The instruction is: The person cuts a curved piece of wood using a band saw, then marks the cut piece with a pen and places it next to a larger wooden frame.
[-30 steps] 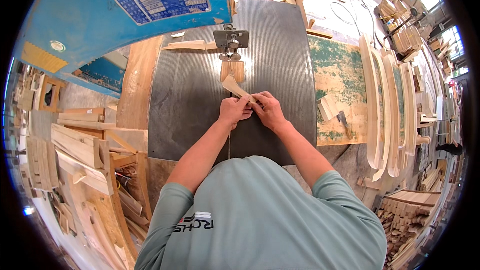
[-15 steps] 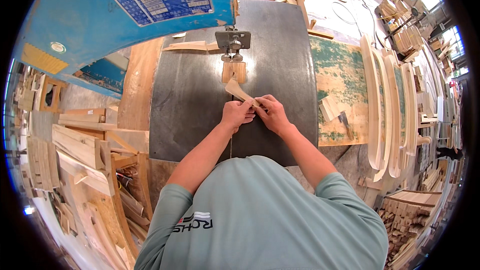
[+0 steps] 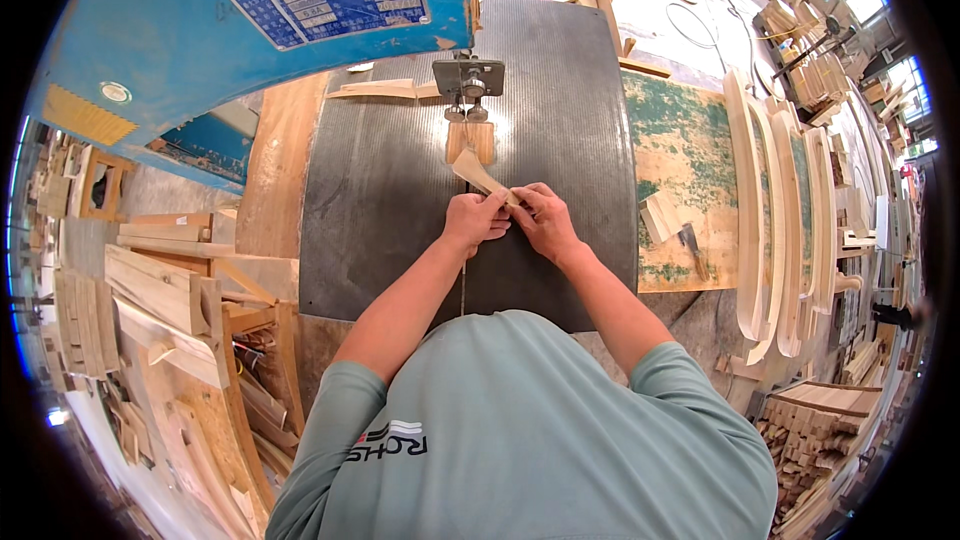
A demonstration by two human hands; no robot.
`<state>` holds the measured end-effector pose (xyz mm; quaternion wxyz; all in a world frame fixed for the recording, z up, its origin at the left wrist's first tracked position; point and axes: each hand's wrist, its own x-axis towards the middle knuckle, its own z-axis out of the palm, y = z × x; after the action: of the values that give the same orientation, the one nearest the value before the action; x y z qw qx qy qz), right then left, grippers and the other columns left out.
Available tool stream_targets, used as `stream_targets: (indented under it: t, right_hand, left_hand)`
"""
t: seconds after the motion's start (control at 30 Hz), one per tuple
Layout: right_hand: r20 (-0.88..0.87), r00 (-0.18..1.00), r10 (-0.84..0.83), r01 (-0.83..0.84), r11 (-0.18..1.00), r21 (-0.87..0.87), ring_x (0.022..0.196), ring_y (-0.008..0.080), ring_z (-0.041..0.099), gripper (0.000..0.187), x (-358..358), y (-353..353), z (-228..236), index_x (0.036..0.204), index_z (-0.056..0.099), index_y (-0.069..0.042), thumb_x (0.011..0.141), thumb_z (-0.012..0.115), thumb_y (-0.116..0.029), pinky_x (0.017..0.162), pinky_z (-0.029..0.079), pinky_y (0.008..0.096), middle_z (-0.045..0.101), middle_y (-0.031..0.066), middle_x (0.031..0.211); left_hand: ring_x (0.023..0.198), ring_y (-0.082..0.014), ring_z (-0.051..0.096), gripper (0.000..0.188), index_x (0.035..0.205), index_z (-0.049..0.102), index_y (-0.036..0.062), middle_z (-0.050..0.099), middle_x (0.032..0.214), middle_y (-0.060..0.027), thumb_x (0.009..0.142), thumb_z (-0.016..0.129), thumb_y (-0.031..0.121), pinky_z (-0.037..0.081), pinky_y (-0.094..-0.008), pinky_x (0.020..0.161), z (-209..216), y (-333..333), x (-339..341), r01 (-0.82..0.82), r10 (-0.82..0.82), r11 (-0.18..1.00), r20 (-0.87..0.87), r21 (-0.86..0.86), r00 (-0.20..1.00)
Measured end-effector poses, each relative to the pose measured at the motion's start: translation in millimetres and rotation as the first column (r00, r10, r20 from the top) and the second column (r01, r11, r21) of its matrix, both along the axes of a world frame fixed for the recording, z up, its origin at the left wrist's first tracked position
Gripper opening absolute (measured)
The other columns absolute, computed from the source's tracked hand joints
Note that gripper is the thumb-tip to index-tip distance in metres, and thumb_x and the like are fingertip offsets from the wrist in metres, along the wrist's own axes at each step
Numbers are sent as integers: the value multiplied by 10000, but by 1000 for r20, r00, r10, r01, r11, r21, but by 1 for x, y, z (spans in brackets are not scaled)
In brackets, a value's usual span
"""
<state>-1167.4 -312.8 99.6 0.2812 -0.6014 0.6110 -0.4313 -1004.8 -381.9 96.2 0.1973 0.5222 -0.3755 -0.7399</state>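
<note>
A small curved piece of wood [image 3: 477,172] lies over the dark ribbed table of the bandsaw [image 3: 400,170], pointing away from me toward the blade. My left hand [image 3: 476,220] is closed on its near left side, thumb on top. At its near right end, my right hand [image 3: 541,223] pinches it between thumb and fingers. The wood's far tip is near the wooden insert [image 3: 481,140] set in the table under the blade guide [image 3: 468,80]. Whether the tip touches the blade I cannot tell. The lower fingers of both hands are partly hidden.
The saw's blue housing [image 3: 300,0] overhangs the left. A thin wood offcut [image 3: 375,89] lies on the table's far left. To the right, a worn green board [image 3: 680,160] holds a wood block [image 3: 660,217] and a brush [image 3: 692,251], beside long curved wooden parts [image 3: 750,210]. Stacked timber [image 3: 160,300] stands left.
The curved piece has turned slightly, its far tip shifting a little to the right. Both hands keep their grip and have barely moved.
</note>
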Motion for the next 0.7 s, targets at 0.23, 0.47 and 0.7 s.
stream_targets:
  t: [0.23,0.47,0.7]
  right_hand:
    - [-56,998,-11,8,999,-48,861,279,705,250,1,-4,-10,1163,707,3,927,716,-78,772,582,355,674,145,1060]
    - [-18,999,-48,48,999,-18,914,342,679,262,11,-8,-11,1136,713,-12,882,732,-76,811,563,405,675,159,1026]
    - [-88,994,-61,55,996,-74,845,282,696,259,24,-11,-13,1143,721,-13,897,750,-87,764,571,361,673,137,1016]
  left_hand:
    - [784,-213,737,374,966,683,-10,724,890,-97,983,701,364,627,-339,702,1,-3,1,-7,7,1000,4,10,1000]
    - [767,-212,739,376,953,687,-15,723,875,-97,974,712,359,627,-336,679,-4,-8,8,-25,25,999,-18,22,1000]
    - [735,-211,730,370,928,692,-28,718,854,-107,967,718,340,624,-326,652,-7,-13,19,-38,39,999,-47,22,998]
